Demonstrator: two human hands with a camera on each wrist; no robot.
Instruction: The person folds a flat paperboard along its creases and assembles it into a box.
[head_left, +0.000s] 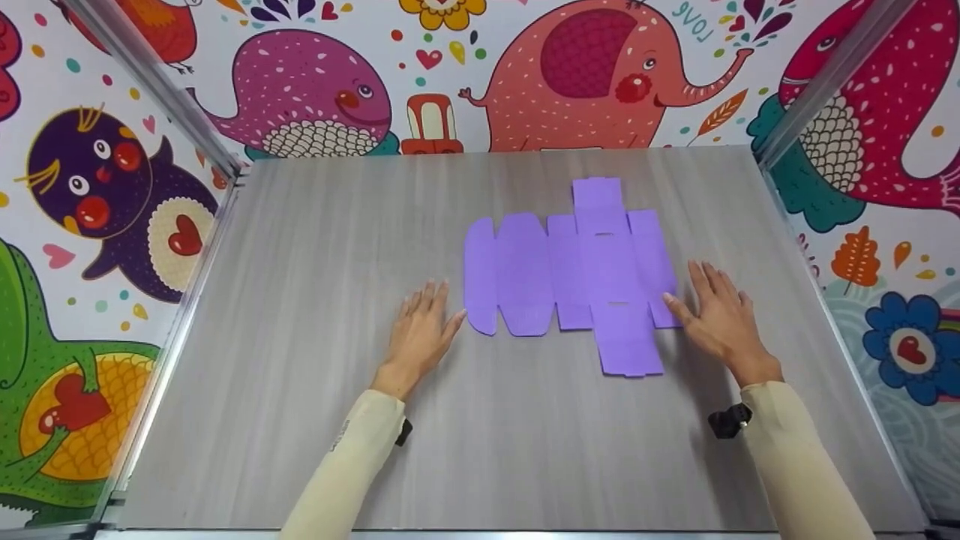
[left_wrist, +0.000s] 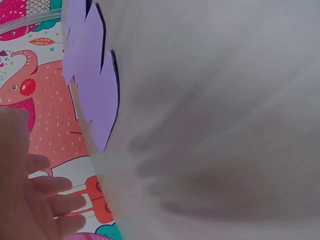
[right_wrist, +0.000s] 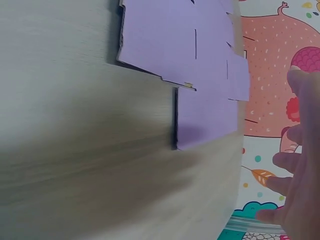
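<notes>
A flat, unfolded purple cardboard box [head_left: 607, 270] lies on the table, its flaps spread and its crease lines and slots showing. In the head view my left hand [head_left: 420, 330] is just left of the rounded end flap, fingers extended, thumb near the flap's edge. My right hand [head_left: 721, 319] is at the cardboard's right side, fingers straight, thumb tip over or beside the side flap; contact cannot be made out. The left wrist view shows my left hand [left_wrist: 35, 195] at the lower left, holding nothing. My right hand [right_wrist: 302, 165] appears at the right wrist view's edge, also holding nothing.
The grey wood-grain table [head_left: 315, 247] has metal frame posts [head_left: 836, 82] at its far corners. Panels printed with cartoon animals, such as an elephant [head_left: 517, 75], stand behind and beside it. Small black devices [head_left: 729, 421] sit at both wrists.
</notes>
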